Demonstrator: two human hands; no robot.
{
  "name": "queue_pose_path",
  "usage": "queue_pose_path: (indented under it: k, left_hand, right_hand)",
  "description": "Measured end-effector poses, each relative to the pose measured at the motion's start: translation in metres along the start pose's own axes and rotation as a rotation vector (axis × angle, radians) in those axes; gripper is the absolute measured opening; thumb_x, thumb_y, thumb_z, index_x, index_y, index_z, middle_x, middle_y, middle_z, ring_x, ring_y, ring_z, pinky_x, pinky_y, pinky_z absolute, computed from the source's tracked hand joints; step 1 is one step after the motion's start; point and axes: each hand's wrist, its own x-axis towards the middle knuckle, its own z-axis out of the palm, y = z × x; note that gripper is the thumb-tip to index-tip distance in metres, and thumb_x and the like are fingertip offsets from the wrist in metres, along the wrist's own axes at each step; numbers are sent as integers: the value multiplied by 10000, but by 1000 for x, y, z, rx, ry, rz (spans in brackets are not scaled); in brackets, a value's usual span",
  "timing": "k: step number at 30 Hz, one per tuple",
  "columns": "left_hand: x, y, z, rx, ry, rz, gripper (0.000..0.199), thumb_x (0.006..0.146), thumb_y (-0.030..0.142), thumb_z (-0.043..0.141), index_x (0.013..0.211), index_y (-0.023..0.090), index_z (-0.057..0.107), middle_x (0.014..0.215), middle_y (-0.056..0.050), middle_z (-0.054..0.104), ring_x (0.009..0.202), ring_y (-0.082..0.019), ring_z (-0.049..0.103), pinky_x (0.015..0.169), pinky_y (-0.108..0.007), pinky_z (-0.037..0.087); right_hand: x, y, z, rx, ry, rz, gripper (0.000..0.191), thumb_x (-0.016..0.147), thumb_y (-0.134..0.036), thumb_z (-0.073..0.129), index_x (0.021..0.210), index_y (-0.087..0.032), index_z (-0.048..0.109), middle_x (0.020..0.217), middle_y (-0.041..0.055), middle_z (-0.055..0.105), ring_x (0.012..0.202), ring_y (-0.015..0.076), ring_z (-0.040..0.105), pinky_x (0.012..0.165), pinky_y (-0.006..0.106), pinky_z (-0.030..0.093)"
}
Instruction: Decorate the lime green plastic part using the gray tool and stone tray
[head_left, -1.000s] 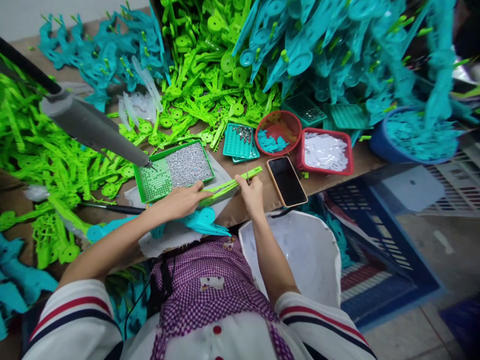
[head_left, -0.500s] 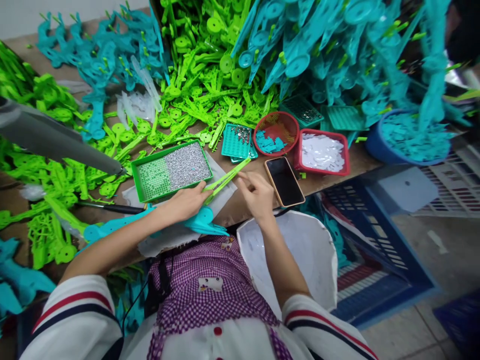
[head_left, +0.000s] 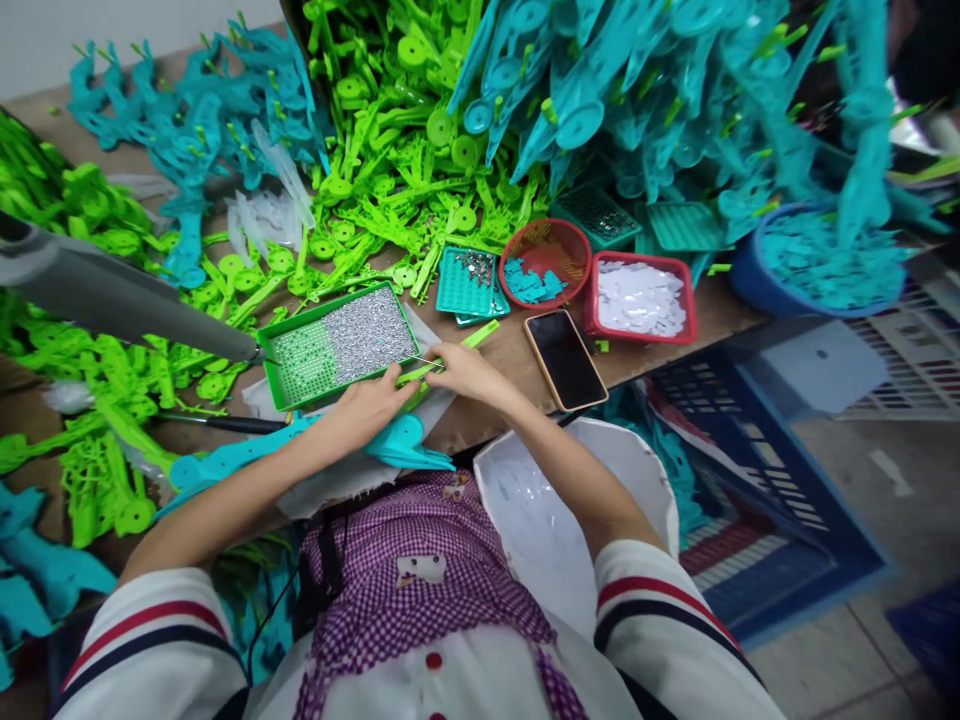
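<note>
My left hand (head_left: 375, 403) is closed on a long green plastic piece (head_left: 480, 335), which slants up to the right over a pale cloth. My right hand (head_left: 466, 372) has come together with it at the piece, its fingers pinched on a thin metal rod (head_left: 426, 361) that points left toward the tray. Just beyond my hands lies a green tray (head_left: 300, 362) of small silver parts, part of its dotted bottom showing. A teal plastic piece (head_left: 405, 442) rests at the table edge below my left hand.
A phone (head_left: 566, 360) lies right of my hands. Behind it stand a red round basket (head_left: 546, 262), a red box of white pieces (head_left: 641, 298) and a teal tray (head_left: 466, 282). Green and teal parts are heaped behind. A grey arm (head_left: 127, 290) reaches in from the left.
My right hand has moved left, over the green piece and close to my left hand, and the thin metal rod now shows at its fingertips. The camera view has shifted slightly.
</note>
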Motion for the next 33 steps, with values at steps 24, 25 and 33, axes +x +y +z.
queue_pose_path:
  k: [24, 25, 33]
  left_hand:
    - [6, -15, 3, -63, 34, -52, 444, 992, 270, 347, 1409, 388, 444, 1176, -102, 521, 667, -127, 555, 559, -239, 369]
    - [6, -15, 1, -51, 31, -47, 437, 995, 279, 346, 1403, 394, 452, 1172, -97, 528, 669, -128, 557, 556, -239, 362]
    - [11, -13, 0, -93, 57, -15, 415, 986, 266, 347, 1347, 349, 535, 1141, -93, 548, 699, -133, 555, 560, -239, 363]
  right_hand:
    - [2, 4, 1, 21, 8, 4, 182, 755, -229, 628, 927, -185, 671, 900, 35, 702, 851, 201, 620, 706, 264, 399]
    - [2, 4, 1, 24, 6, 2, 180, 755, -228, 627, 924, -185, 669, 898, 32, 700, 846, 197, 618, 700, 261, 394]
    - [2, 5, 1, 55, -11, 27, 183, 741, -236, 623, 912, -181, 658, 875, 26, 695, 803, 192, 605, 672, 261, 378]
